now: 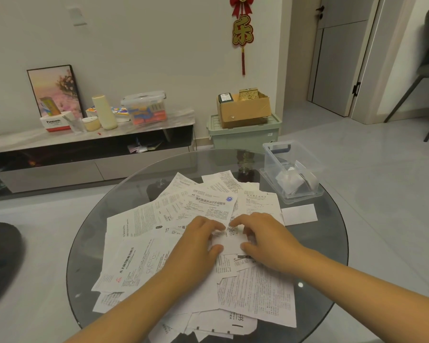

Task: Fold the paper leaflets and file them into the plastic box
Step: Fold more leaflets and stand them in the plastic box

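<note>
Lidded clear tub (145, 108): on the low cabinet (60, 137) against the far wall, left of centre; orange and blue packets show through its sides.
Leaflet pile (159, 233): printed paper sheets spread loosely over the round glass table (332, 243), overlapping at all angles.
Left hand (198, 246): palm down on the pile, fingers curled, thumb and fingertips pinching the left edge of a small folded leaflet (230, 243).
Right hand (265, 241): mirrors it, fingers bent and thumb tucked under, gripping the same leaflet's right edge (the two hands nearly meet over it).
Cardboard box (243, 111): on a green storage crate (243, 134) beyond the table; holds a gold tin and a dark packet.
Blank slip (299, 214): white, alone on the glass just right of the pile.
Plastic box (292, 169): clear, open-topped, at the table's far right edge, sitting on what looks like its lid; a few folded leaflets lie inside.
</note>
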